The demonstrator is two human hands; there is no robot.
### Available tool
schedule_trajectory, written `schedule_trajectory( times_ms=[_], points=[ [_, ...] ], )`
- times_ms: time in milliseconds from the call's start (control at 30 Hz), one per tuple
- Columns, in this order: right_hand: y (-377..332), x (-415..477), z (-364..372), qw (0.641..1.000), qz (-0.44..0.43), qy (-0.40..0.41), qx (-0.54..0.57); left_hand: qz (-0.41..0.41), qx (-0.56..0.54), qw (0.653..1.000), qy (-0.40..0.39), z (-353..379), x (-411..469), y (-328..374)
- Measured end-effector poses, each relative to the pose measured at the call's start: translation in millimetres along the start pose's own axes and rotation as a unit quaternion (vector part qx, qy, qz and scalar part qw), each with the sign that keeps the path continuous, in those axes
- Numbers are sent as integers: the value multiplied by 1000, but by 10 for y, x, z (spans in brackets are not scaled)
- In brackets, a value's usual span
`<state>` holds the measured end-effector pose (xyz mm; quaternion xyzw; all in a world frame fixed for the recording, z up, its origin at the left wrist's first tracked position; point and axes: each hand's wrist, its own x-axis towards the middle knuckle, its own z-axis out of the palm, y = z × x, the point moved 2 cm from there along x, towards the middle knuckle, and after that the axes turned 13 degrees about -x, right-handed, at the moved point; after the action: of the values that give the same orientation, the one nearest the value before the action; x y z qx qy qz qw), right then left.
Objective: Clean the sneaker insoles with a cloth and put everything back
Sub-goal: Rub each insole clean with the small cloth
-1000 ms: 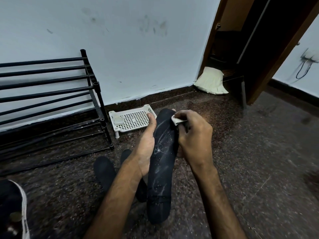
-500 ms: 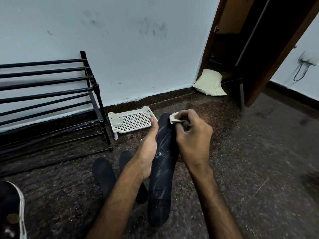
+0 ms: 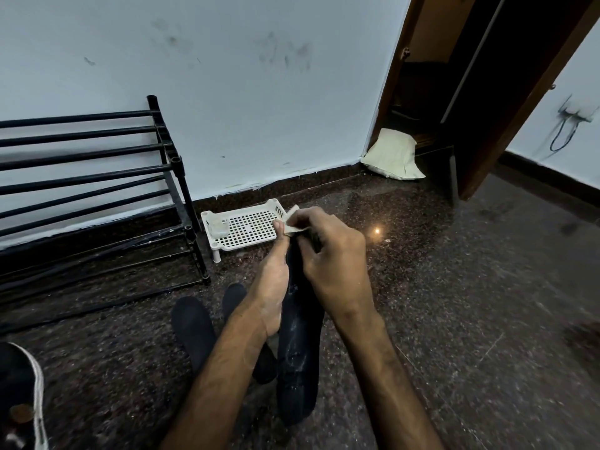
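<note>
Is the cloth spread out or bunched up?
Bunched: the right hand pinches the cloth as a small wad at the far end of the insole.

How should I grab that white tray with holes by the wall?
Probably pinch the near long rim of the white tray, reaching from the front: its short legs lift it off the floor, so fingers fit under.

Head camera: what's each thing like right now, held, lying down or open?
Held insole: raised, white-streaked.
Cloth: pinched by right hand at the insole's tip.
Left hand: holds the insole's side.
Floor insole: lying flat.
Door: open.
</note>
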<state>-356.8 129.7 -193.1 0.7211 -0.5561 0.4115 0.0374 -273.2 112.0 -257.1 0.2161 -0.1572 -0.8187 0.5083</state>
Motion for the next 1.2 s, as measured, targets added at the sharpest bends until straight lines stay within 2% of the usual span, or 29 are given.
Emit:
schedule_trajectory(
  times_ms=[67, 200, 400, 567, 700, 767, 900, 967, 1033, 1133, 1200],
  points=[
    [53, 1, 2, 1000, 8, 3, -7, -5, -24, 1000, -10, -9, 4, 26],
    [248, -30, -81, 993, 105, 48, -30, -20, -10, 999, -42, -1, 22, -9],
    [-4, 4, 14, 999, 33, 10, 43, -4, -15, 1000, -2, -62, 45, -26],
    [258, 15, -85, 992, 123, 40, -5, -27, -20, 999, -42, 2, 19, -47],
    [93, 21, 3, 996, 72, -5, 48, -2, 0, 1000, 8, -41, 31, -40],
    [47, 22, 32, 997, 45, -30, 51, 1, -15, 1000, 1, -71, 38, -7],
    [266, 24, -71, 993, 115, -8, -5, -5, -13, 1000, -27, -62, 38, 42],
    [307, 20, -93, 992, 121, 1, -22, 4, 10, 1000, -12, -59, 34, 30],
    [212, 27, -49, 995, 97, -9, -15, 8, 21, 1000, 6, -45, 24, 5],
    [31, 18, 25, 1000, 12, -19, -18, 24, 32, 999, 21, -59, 13, 3],
    [83, 26, 8, 999, 10, -22, -43, 28, 23, 999, 13, -50, -1, 50]
  ],
)
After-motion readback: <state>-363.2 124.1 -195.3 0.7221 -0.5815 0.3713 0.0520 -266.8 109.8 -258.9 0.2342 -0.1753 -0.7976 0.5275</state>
